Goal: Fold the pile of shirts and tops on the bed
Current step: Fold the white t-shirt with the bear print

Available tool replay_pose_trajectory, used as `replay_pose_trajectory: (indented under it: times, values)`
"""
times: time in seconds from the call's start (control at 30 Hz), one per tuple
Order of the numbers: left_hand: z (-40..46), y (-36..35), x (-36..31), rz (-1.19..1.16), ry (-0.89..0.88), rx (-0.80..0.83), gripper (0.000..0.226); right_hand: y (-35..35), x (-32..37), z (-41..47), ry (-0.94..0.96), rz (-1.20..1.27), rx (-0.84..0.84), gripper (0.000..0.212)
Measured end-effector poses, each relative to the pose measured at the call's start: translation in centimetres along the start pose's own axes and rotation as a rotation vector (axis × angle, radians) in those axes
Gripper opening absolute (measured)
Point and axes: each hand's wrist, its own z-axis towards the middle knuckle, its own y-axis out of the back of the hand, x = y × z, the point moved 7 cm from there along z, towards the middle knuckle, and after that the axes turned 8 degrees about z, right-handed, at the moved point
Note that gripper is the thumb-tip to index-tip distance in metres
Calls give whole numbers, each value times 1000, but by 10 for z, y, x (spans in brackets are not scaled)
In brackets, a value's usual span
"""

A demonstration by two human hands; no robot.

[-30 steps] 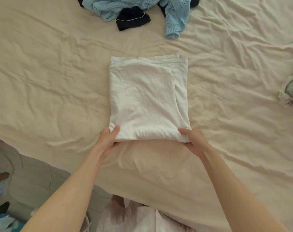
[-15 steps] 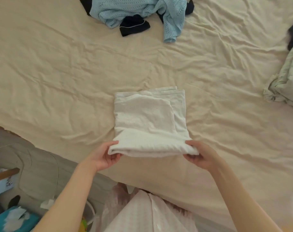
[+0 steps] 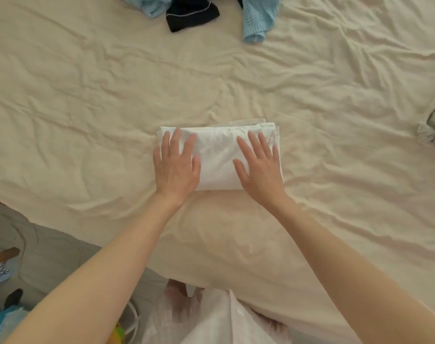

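Hands, left hand (image 3: 174,167) and right hand (image 3: 259,170), press flat on folded white shirt (image 3: 217,157).

Open wrinkled bed sheet (image 3: 87,108) lies left, right and beyond the folded white top (image 3: 217,157). Obstacles: light blue knit (image 3: 258,18) and black garment (image 3: 191,14) at far edge, crumpled pale garment (image 3: 433,125) at right edge. Both hands cover the top.

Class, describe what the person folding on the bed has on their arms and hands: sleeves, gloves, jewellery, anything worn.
Both forearms are bare, with no sleeves in view. The left hand and right hand wear no gloves, and no rings, watch or bracelets show on the fingers or wrists.
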Motion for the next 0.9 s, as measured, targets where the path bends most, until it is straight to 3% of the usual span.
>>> replay_pose_trajectory:
  times: [0.1, 0.27, 0.4, 0.5, 0.6, 0.77, 0.9]
  values:
    - [19, -39, -14, 135, -149, 95, 56, -36, -20, 13, 35, -194, 69, 62]
    - [27, -88, 27, 240, -162, 192, 59, -66, -59, 22, 63, -334, 101, 58]
    - [36, -75, 37, 182, -116, 220, 57, -52, -54, 25, 21, -125, 103, 56]
    - [27, -62, 64, -4, 68, 216, 60, -18, -61, 15, -104, 155, -122, 49]
    - [10, -56, 82, -253, 225, 194, 68, -1, -95, -6, -492, 385, -305, 61]
    - [4, -70, 90, -765, 517, 246, 63, -12, -108, 9, -833, 847, -152, 52]
    - [0, -64, 89, -909, 557, 282, 48, -12, -103, 7, -888, 789, -138, 47]
